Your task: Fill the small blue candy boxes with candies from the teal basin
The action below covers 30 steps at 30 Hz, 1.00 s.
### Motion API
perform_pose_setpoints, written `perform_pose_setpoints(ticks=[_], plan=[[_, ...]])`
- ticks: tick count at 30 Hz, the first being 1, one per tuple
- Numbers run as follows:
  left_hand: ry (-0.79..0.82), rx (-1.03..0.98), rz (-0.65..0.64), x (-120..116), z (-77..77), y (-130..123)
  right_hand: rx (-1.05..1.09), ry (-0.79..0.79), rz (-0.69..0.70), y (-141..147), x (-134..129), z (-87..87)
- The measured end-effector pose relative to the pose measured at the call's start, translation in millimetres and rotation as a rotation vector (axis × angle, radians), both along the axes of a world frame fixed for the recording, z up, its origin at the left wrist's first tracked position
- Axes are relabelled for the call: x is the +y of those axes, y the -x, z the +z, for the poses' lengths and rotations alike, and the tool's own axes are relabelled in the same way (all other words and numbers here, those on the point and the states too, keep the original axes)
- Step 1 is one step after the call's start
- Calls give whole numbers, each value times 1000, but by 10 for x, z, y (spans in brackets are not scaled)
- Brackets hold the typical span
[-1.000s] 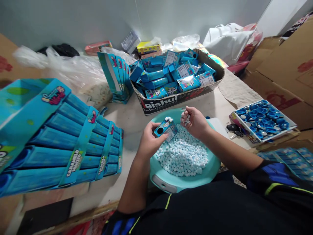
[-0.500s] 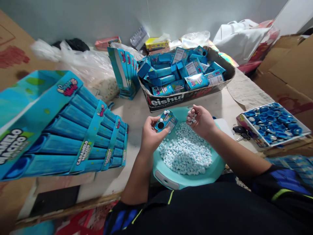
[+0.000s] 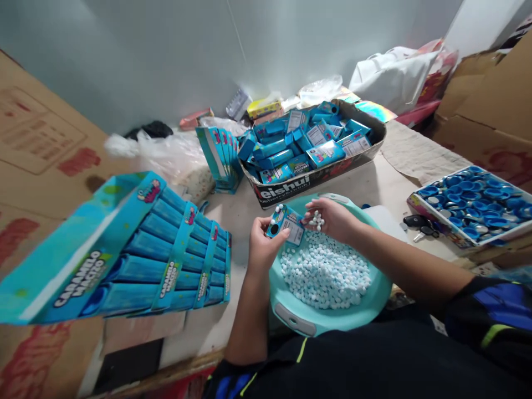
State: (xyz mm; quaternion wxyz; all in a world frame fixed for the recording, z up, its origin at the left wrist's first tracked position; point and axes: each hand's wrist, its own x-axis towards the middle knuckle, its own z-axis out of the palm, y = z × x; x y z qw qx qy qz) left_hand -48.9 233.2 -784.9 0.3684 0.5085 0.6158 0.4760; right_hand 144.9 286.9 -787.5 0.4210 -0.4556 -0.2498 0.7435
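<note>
My left hand [image 3: 264, 244] grips a small blue printed box [image 3: 292, 226], tilted, with a round dark hole at its near end and a few white candies on it. My right hand [image 3: 328, 219], palm partly up, holds several small white candies [image 3: 316, 221] in its curled fingers, close to the right side of the box. Both are over a turquoise basin [image 3: 376, 288], where a heap of pale blue and white candies [image 3: 328, 271] lies.
Behind the basin, a cardboard tray [image 3: 286, 192] holds many blue boxes. Blue display cartons [image 3: 166, 249] stand at left. On the right are keys [image 3: 419, 223] and a box of blue caps [image 3: 471, 205]. Plastic bags [image 3: 170, 160] lie at back left.
My right hand has moved left, closer to the small box, and its candies show more openly. The box is turned slightly in my left hand. The whole view has shifted and tilted.
</note>
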Motion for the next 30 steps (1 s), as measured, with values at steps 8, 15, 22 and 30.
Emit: perform_pose_setpoints(ticks=[8,15,22,30], plan=[[11,101,-83,5,68,-35,-1033,-783,363,-56,-163,-61],[39,156,-107,18,83,-79,-932,-1144,358,-30,-103,-32],[56,149,-156,29,9,-80,-1070,-1216,314,-62,-49,-65],[83,233,-223,-8,-27,-49,-1333,-1280,528,-72,-79,70]])
